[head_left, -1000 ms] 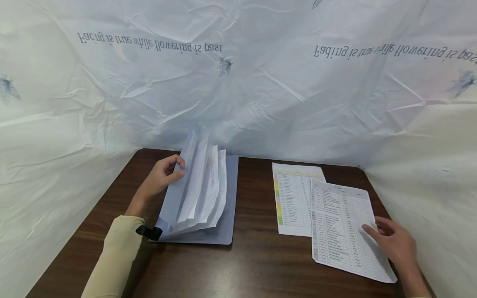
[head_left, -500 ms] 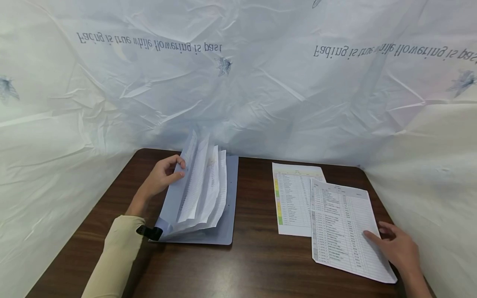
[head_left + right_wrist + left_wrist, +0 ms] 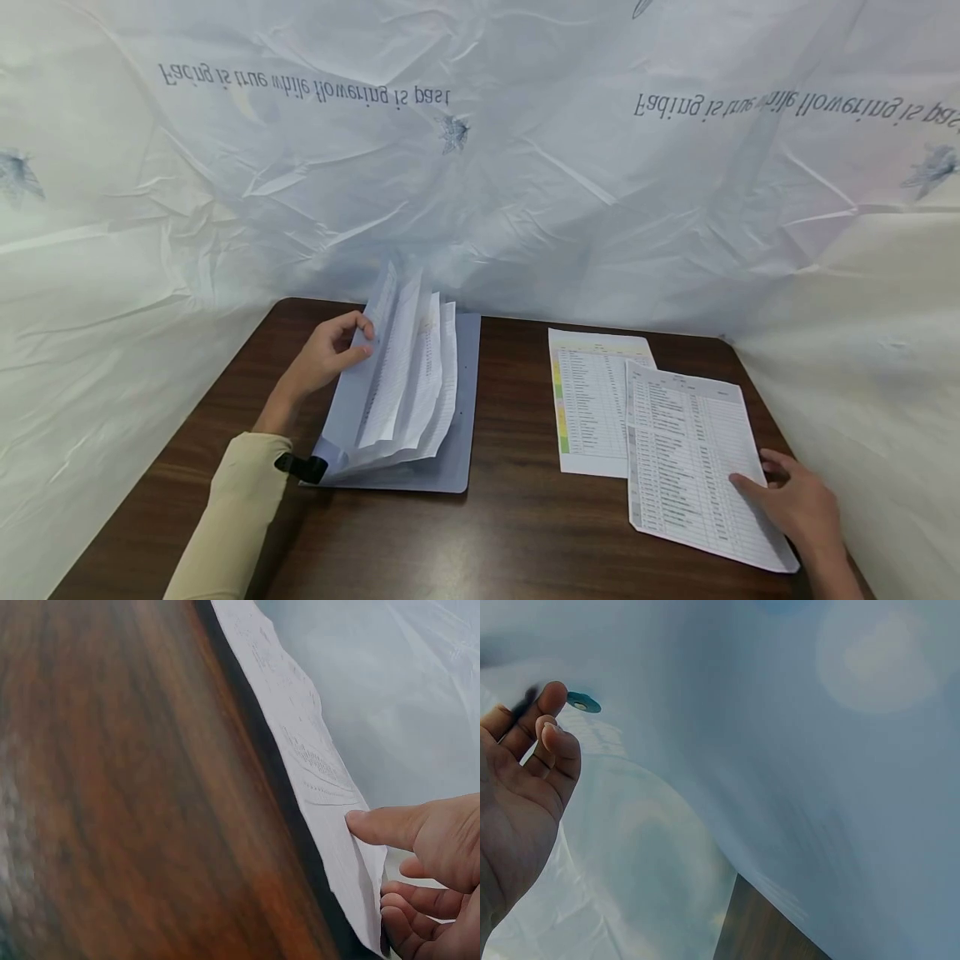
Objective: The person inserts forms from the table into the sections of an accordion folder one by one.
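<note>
At the left of the head view, a grey-blue folder (image 3: 467,392) lies on the table with its cover raised. Several printed sheets (image 3: 429,367) fan upright inside it. My left hand (image 3: 326,354) grips the cover's edge between thumb and fingers. In the left wrist view the cover (image 3: 795,787) fills much of the picture, and a small teal disc (image 3: 583,702) shows beside a fingertip of that hand (image 3: 525,787). On the right, my right hand (image 3: 798,504) pinches the edge of a printed sheet (image 3: 690,458), thumb on top (image 3: 367,825), fingers at its edge.
A second printed sheet (image 3: 592,408) with yellow and green marks lies partly under the right one. Dark wood table (image 3: 540,542) runs between folder and papers. White plastic sheeting with printed lettering (image 3: 525,208) hangs behind and at both sides.
My right hand has shifted very slightly at the sheet's edge. The left hand, the folder and the papers look the same.
</note>
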{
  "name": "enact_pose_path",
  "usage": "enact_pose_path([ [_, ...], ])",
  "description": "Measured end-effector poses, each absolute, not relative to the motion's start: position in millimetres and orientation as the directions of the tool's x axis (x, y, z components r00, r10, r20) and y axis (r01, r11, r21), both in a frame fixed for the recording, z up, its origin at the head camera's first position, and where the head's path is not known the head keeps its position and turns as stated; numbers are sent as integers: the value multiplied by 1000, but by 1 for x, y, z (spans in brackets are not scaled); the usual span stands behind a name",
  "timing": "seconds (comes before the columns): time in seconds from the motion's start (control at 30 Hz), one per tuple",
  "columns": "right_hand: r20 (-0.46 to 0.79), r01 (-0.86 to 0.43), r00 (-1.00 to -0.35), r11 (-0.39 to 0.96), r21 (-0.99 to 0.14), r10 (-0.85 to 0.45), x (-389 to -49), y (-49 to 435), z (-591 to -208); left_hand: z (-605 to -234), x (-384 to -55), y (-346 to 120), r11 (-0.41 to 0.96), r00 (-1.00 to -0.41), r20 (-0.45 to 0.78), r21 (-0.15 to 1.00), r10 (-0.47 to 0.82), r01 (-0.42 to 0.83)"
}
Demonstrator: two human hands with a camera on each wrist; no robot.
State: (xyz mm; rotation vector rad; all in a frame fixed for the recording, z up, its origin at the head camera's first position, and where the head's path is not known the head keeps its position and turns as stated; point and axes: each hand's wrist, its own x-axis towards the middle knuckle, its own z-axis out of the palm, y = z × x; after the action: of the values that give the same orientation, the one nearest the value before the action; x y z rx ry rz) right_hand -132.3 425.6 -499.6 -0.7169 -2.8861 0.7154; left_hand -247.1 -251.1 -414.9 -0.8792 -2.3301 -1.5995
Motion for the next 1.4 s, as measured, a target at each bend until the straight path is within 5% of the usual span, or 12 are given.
enact_pose_path([
  [0.9,-142,472,-879,795,-380,454,-107,414,-490,-414,-247,-250,247,-813,455,794,363,555],
  [1.4,-107,458,-882,786,-416,458,-104,412,-493,-415,-247,-251,251,-809,462,788,364,563],
])
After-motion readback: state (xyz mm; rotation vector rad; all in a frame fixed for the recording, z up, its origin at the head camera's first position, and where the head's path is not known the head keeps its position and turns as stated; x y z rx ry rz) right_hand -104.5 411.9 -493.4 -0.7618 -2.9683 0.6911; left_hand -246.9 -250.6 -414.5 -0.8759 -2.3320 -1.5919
